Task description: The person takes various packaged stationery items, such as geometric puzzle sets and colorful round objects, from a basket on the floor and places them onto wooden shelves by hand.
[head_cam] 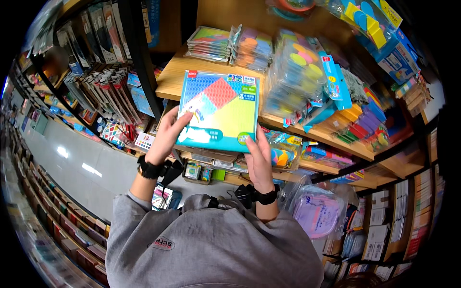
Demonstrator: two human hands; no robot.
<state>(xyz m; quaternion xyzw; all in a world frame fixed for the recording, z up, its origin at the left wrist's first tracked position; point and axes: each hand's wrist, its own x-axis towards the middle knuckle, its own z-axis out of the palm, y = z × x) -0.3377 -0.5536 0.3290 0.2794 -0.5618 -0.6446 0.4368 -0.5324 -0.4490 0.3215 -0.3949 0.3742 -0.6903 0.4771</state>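
Observation:
A flat, roughly square Deli package [219, 108] with colourful geometric shapes and writing on its front is held up between both hands. My left hand [172, 126] grips its left edge, thumb lying on the front. On the lower right corner, my right hand [258, 154] has its thumb over the front edge, the fingers partly hidden behind. Glare whitens the package's lower left area. Behind it is a wooden shelf [173, 77], bearing a stack of similar flat packages [209, 43] and bagged foam shapes [254, 46].
Large bags of coloured foam shapes [295, 72] and blue hanging packs [333, 81] crowd the shelf's right. Brush packs [111, 90] fill a rack at left, beyond a black upright [138, 46]. A purple bag in clear plastic [318, 212] hangs at lower right. Grey floor [72, 151] shows at left.

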